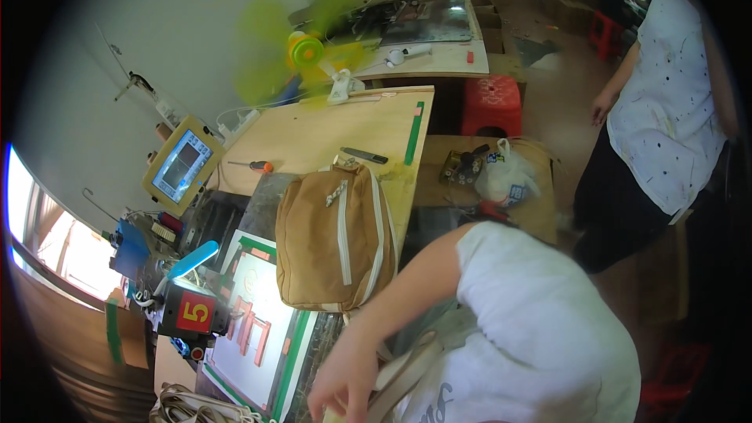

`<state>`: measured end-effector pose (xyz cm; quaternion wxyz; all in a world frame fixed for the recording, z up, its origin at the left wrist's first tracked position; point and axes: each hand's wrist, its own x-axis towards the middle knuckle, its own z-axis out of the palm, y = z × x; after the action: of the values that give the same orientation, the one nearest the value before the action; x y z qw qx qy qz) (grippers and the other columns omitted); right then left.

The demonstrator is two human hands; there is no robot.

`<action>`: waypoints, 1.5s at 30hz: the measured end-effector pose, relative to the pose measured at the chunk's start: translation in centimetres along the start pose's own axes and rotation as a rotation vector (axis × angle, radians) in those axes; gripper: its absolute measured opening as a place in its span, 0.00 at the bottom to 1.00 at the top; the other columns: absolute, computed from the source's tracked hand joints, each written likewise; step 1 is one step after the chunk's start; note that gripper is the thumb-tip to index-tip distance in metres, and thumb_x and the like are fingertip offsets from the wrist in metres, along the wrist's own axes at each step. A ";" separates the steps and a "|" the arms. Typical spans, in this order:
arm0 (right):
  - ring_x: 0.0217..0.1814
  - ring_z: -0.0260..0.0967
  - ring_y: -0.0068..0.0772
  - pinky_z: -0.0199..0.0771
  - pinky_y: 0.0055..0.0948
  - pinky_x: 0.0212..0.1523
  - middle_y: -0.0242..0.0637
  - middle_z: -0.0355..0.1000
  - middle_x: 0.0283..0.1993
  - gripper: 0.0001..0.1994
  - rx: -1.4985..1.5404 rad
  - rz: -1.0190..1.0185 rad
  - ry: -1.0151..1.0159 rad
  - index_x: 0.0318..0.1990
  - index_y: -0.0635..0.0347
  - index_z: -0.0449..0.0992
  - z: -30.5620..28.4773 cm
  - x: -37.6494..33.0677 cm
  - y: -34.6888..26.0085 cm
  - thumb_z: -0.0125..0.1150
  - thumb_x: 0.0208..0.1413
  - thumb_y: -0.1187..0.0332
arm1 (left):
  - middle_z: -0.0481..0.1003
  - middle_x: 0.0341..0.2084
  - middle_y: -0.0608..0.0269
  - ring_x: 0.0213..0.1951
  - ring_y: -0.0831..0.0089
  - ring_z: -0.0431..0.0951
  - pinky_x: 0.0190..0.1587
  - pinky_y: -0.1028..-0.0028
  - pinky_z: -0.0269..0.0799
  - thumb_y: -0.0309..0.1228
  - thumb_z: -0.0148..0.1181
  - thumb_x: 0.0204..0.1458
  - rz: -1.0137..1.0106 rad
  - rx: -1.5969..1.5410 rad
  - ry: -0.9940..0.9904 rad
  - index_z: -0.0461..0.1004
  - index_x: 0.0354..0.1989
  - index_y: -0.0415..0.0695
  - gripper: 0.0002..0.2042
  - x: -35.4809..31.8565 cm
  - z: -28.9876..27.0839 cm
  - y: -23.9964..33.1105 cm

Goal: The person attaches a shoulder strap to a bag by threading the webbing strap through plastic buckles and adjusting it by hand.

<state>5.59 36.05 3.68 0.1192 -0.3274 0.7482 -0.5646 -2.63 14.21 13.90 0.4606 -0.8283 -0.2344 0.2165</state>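
My right hand (347,377) is at the lower edge, its arm reaching in from the right. Its fingers curl downward and look closed over something pale, but the picture's edge cuts off the fingertips. Just right of it, a beige webbing strap (406,376) runs across my white shirt. Beyond the hand, a tan backpack (317,239) with pale zips lies on the bench. Beside the bag, a white template sheet (262,376) with green and red strips lies under a sewing machine head (186,309). My left hand is out of view.
A control screen (184,164) stands at the left. An orange-handled screwdriver (258,166), a dark cutter (364,156) and a spinning green fan (305,52) are farther along. Red stools (492,106) and a plastic bag (507,176) sit nearby. A person (666,110) is on the right.
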 end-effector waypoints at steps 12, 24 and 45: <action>0.34 0.67 0.44 0.65 0.35 0.37 0.49 0.70 0.30 0.15 -0.283 -0.076 0.047 0.32 0.69 0.70 1.7 0.3 0.8 0.52 0.54 0.61 | 0.73 0.37 0.53 0.35 0.61 0.75 0.36 0.70 0.71 0.25 0.68 0.35 -0.592 -0.467 -0.311 0.74 0.39 0.40 0.18 1.9 -1.7 1.4; 0.30 0.56 0.18 0.62 0.25 0.32 0.28 0.61 0.23 0.10 -0.053 0.374 0.334 0.28 0.66 0.66 -5.4 -18.2 -3.7 0.50 0.55 0.66 | 0.68 0.42 0.58 0.37 0.73 0.69 0.38 0.80 0.64 0.16 0.63 0.33 -2.165 -1.286 -0.330 0.72 0.44 0.33 0.22 -6.7 -4.5 8.2; 0.33 0.68 0.45 0.68 0.37 0.33 0.42 0.71 0.29 0.13 -0.508 0.761 -0.180 0.32 0.63 0.75 -0.1 -15.5 -5.7 0.58 0.47 0.61 | 0.72 0.29 0.55 0.31 0.61 0.73 0.35 0.70 0.70 0.31 0.66 0.30 -1.326 -1.854 -0.854 0.76 0.33 0.43 0.17 -4.4 1.1 16.9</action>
<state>19.29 44.97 5.98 0.2986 -0.0960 0.9163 -0.2491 -3.54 4.52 -0.57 -0.3988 -0.4250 -0.8107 -0.0550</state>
